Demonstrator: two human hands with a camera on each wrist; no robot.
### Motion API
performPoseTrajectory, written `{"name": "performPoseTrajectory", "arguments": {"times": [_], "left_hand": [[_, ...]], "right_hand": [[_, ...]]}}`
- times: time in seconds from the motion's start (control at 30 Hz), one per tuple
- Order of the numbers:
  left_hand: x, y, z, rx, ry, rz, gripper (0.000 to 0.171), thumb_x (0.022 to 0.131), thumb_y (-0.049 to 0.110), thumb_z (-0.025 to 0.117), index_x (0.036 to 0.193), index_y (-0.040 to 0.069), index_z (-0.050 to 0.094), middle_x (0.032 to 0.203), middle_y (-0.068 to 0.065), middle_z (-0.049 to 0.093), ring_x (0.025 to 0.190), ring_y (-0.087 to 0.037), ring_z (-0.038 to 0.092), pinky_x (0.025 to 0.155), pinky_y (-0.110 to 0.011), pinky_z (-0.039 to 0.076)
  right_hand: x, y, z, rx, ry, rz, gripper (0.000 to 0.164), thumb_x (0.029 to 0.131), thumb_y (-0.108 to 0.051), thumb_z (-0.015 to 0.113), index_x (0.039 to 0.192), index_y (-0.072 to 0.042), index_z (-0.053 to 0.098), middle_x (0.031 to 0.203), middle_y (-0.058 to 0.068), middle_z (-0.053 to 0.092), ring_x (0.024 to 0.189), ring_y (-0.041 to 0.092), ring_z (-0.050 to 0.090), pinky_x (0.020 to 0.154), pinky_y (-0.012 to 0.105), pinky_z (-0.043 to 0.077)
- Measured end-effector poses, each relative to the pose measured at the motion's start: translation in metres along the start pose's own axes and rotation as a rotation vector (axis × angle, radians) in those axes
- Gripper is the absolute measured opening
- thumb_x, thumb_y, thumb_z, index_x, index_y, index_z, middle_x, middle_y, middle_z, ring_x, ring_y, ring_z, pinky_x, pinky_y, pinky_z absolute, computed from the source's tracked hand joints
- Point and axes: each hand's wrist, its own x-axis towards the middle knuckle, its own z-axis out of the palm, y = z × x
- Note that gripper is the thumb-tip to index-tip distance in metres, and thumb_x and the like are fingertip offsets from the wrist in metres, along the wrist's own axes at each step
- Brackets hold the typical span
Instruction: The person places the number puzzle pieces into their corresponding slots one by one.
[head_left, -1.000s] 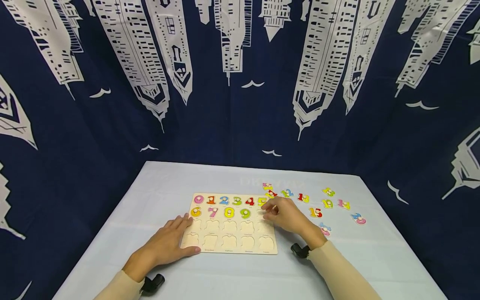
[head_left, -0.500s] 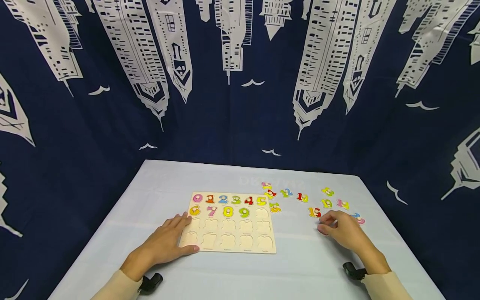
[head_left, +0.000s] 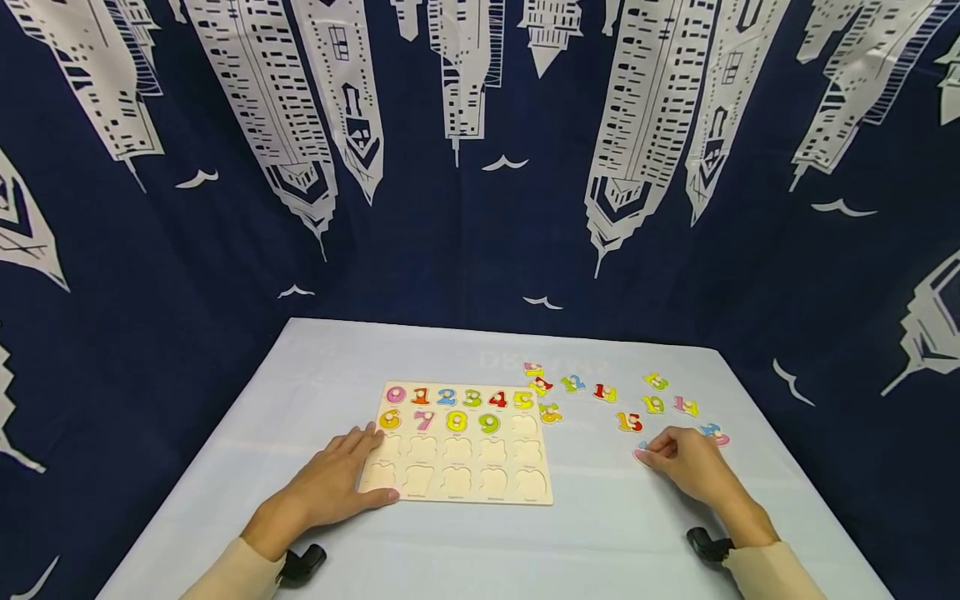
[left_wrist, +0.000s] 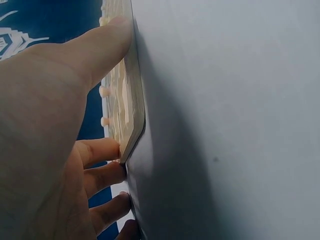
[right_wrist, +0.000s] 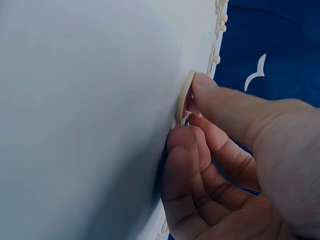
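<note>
A wooden number puzzle board lies on the white table, with the digits 0 to 9 seated in its upper two rows. My left hand rests on the board's left edge, fingers spread and thumb at the near corner. To the right of the board, my right hand pinches a pink and blue number piece between thumb and fingers. In the right wrist view this piece looks tilted close to the tabletop, and the fingers hide most of its face.
Several loose number pieces lie right of the board. Among them are a red and yellow 15 piece, a blue and pink piece beside my right hand, and a green and yellow piece touching or near the board's right edge.
My right hand has left the board's upper right corner, moved right to the pink and blue piece, and now pinches it. My left hand stays on the board.
</note>
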Motion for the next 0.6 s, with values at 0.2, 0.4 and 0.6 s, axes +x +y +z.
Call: {"name": "performPoseTrajectory", "arguments": {"times": [0.2, 0.4, 0.6], "left_hand": [[-0.001, -0.001, 0.0, 0.006, 0.003, 0.0, 0.113, 0.096, 0.073, 0.084, 0.175, 0.001, 0.048, 0.187, -0.026, 0.04, 0.168, -0.055, 0.044, 0.134, -0.074, 0.043], [-0.002, -0.001, 0.001, 0.008, 0.001, -0.003, 0.113, 0.096, 0.074, 0.084, 0.176, 0.002, 0.047, 0.188, -0.025, 0.039, 0.169, -0.055, 0.043, 0.134, -0.075, 0.043], [-0.002, 0.0, 0.0, 0.01, 0.01, 0.016, 0.111, 0.097, 0.072, 0.084, 0.175, 0.001, 0.049, 0.187, -0.026, 0.04, 0.168, -0.056, 0.045, 0.134, -0.074, 0.044]], "right_hand": [[0.002, -0.006, 0.002, -0.007, -0.002, -0.008, 0.023, 0.102, -0.023, 0.093, 0.097, -0.007, 0.078, 0.083, -0.001, 0.074, 0.079, 0.015, 0.062, 0.067, 0.024, 0.048], [0.004, -0.019, 0.005, -0.002, 0.001, -0.021, 0.021, 0.104, -0.021, 0.091, 0.105, -0.005, 0.078, 0.088, 0.001, 0.074, 0.08, 0.013, 0.061, 0.067, 0.023, 0.049], [0.01, -0.036, 0.015, 0.015, -0.004, -0.13, 0.017, 0.103, -0.017, 0.091, 0.108, -0.007, 0.079, 0.093, -0.002, 0.076, 0.083, 0.01, 0.063, 0.071, 0.022, 0.053]]}}
